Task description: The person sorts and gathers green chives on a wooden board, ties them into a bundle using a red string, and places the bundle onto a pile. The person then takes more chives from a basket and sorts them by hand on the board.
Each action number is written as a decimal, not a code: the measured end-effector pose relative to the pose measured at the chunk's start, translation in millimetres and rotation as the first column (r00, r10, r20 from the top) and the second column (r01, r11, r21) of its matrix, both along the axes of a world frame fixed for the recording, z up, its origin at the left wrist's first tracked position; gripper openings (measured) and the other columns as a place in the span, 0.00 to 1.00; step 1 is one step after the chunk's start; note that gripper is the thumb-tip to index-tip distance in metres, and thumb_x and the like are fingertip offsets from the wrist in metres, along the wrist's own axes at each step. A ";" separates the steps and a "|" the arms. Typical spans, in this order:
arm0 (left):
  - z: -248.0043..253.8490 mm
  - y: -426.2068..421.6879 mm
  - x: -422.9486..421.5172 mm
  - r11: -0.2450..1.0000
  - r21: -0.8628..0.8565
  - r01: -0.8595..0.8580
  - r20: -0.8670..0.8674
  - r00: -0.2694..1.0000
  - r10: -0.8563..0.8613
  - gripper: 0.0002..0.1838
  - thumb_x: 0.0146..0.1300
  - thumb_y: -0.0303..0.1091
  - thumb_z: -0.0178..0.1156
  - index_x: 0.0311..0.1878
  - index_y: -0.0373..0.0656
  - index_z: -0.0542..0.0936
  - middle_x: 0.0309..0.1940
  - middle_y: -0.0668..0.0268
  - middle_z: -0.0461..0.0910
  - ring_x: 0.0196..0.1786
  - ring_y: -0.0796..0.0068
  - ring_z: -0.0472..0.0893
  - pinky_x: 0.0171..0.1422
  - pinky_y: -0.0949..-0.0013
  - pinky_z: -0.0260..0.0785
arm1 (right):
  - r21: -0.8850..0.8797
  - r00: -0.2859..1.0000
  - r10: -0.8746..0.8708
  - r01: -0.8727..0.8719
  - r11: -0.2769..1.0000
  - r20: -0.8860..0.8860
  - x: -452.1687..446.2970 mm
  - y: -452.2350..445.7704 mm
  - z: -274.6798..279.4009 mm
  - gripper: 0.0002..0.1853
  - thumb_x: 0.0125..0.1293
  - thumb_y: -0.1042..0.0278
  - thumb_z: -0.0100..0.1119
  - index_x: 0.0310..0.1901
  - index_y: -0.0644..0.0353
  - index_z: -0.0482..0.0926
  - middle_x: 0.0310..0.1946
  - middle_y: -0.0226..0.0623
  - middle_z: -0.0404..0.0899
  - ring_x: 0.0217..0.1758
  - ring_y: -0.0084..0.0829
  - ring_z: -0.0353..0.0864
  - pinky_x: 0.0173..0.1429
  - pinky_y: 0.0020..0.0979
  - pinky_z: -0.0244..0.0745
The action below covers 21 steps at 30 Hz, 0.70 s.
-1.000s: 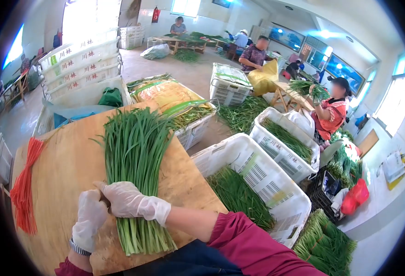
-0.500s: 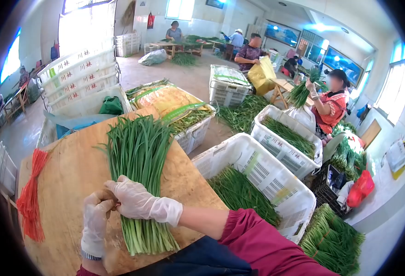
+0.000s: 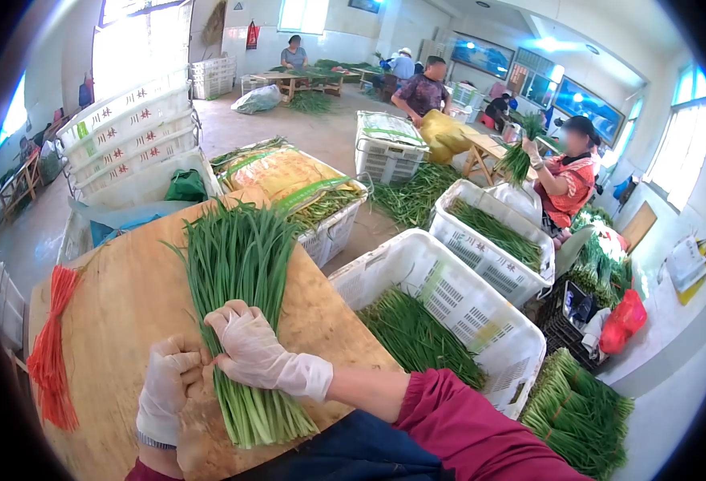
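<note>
A bundle of long green garlic chives (image 3: 237,256) lies on the wooden board (image 3: 121,321), its pale cut ends toward me. My right hand (image 3: 261,353), in a thin whitish glove, lies across the lower stalks with its fingers curled at the bundle's left edge. Just left of the bundle, my gloved left hand (image 3: 169,381) is closed, fingertips facing the right hand. A small reddish bit shows between the hands; what the left fingers hold is too small to make out. A hank of red ties (image 3: 52,353) lies at the board's left side.
White crates (image 3: 481,321) of chives stand right of the board. Bundled chives (image 3: 581,417) lie at lower right. Stacked white crates (image 3: 133,132) rise at far left. A person in a red top (image 3: 569,184) holds chives; others work farther back.
My right hand has moved slightly right and turned over the stalks, and a small gap has opened between my hands. Behind, a person's yellow bag has been lowered.
</note>
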<state>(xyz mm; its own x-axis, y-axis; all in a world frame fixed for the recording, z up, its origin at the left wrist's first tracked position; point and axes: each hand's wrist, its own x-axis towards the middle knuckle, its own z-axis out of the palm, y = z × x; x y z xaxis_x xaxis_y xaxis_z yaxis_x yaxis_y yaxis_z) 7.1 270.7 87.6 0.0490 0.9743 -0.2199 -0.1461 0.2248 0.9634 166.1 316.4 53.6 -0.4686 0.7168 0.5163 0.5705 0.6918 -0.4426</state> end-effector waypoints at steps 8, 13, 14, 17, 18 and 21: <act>-13.7 12.8 7.9 0.973 0.229 0.006 0.212 0.976 -0.056 0.07 0.55 0.29 0.52 0.30 0.34 0.72 0.22 0.60 0.74 0.11 0.78 0.62 0.15 0.73 0.58 | -0.076 0.998 0.036 -0.039 0.996 -0.046 -9.3 0.7 -3.7 0.29 0.45 0.70 0.60 0.53 0.62 0.68 0.52 0.43 0.69 0.58 0.45 0.65 0.60 0.39 0.60; -33.4 19.7 -12.0 0.992 0.124 0.030 0.154 0.987 -0.049 0.07 0.57 0.33 0.51 0.30 0.39 0.71 0.21 0.64 0.72 0.11 0.80 0.61 0.15 0.72 0.57 | -0.068 0.940 0.033 -0.060 0.996 -0.339 40.2 6.9 13.9 0.31 0.48 0.66 0.65 0.55 0.65 0.67 0.51 0.48 0.70 0.57 0.46 0.69 0.61 0.39 0.63; -39.1 22.7 -23.9 0.994 0.094 0.053 0.150 0.986 -0.067 0.07 0.57 0.34 0.50 0.30 0.40 0.71 0.21 0.65 0.72 0.11 0.81 0.60 0.15 0.72 0.57 | -0.222 0.907 -0.112 0.020 0.975 -0.407 51.5 14.8 5.7 0.31 0.51 0.62 0.65 0.55 0.66 0.68 0.49 0.48 0.72 0.55 0.44 0.71 0.59 0.38 0.65; -46.3 22.3 -39.8 0.999 -0.044 0.032 0.176 0.984 -0.024 0.07 0.57 0.34 0.48 0.29 0.41 0.70 0.20 0.67 0.69 0.11 0.82 0.58 0.17 0.72 0.56 | -0.654 0.919 -0.390 0.260 0.711 -0.059 80.8 25.1 18.8 0.33 0.52 0.50 0.64 0.50 0.73 0.70 0.42 0.50 0.76 0.48 0.43 0.75 0.55 0.33 0.69; -48.8 21.9 -43.4 0.995 -0.103 0.010 0.189 0.982 0.010 0.07 0.57 0.34 0.48 0.28 0.42 0.69 0.19 0.68 0.69 0.11 0.82 0.57 0.19 0.72 0.57 | -0.761 0.929 -0.368 0.207 0.615 -0.045 79.7 30.0 22.4 0.35 0.52 0.47 0.63 0.49 0.73 0.70 0.41 0.49 0.77 0.47 0.42 0.76 0.53 0.33 0.69; -58.0 28.4 -57.0 0.990 -0.126 0.060 0.242 0.970 -0.028 0.06 0.56 0.33 0.48 0.28 0.42 0.69 0.20 0.69 0.69 0.10 0.82 0.57 0.19 0.70 0.56 | -0.889 0.959 -0.268 0.046 0.456 -0.088 67.1 45.1 19.2 0.37 0.54 0.41 0.61 0.49 0.73 0.72 0.41 0.46 0.78 0.44 0.38 0.78 0.50 0.31 0.71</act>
